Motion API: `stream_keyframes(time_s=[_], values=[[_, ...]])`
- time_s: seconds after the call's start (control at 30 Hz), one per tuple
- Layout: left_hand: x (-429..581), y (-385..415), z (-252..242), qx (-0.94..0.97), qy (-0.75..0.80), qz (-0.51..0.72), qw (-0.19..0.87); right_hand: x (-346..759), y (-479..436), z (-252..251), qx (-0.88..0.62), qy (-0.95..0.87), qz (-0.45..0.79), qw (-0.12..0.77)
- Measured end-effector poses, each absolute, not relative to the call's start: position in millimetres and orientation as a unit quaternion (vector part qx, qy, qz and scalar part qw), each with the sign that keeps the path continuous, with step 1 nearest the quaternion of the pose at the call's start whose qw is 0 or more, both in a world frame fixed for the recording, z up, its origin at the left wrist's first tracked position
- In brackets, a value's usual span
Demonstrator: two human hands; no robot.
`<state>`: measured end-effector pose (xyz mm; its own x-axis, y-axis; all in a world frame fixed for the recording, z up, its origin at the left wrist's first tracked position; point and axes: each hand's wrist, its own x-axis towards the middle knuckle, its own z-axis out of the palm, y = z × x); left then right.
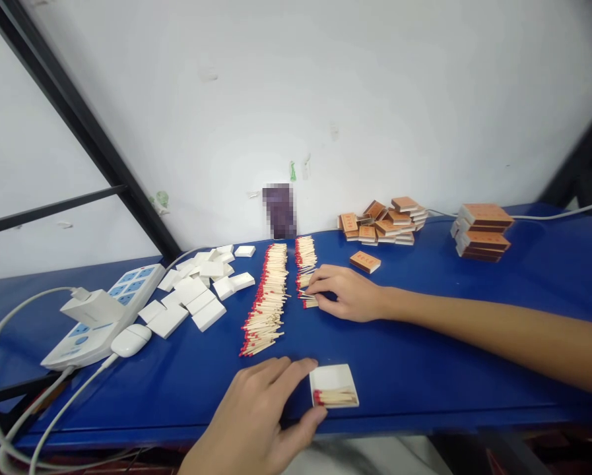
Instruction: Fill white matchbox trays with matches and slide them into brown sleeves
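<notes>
My left hand (263, 409) holds a white matchbox tray (332, 378) by its left side, thumb at the near corner and index finger at the far one. Several red-tipped matches (336, 396) lie along the tray's near side, heads to the left. Farther off, my right hand (348, 292) has its fingertips closed on matches at the near end of the shorter match row (305, 251). Its fingers partly cover that row. To the left runs a longer row of matches (268, 297), heads mostly leftward.
White trays (201, 287) lie heaped at left, beside a power strip (137, 287) with a charger, cables and a white earphone case (131, 340). Orange matchbox sleeves (394, 227) are piled at the back right; one matchbox (365, 261) lies apart, and a stack (484, 231) stands farther right.
</notes>
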<state>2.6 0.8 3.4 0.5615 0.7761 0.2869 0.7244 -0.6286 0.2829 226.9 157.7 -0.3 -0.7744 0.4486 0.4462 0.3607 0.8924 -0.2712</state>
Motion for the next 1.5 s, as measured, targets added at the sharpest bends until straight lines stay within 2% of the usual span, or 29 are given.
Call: stream_keyframes(time_s=[1.5], values=[[2.1, 1.2, 4.0, 0.883, 0.424, 0.187, 0.069, 227.7, 156.1, 0.6, -0.201, -0.940, 0.091, 0.260]])
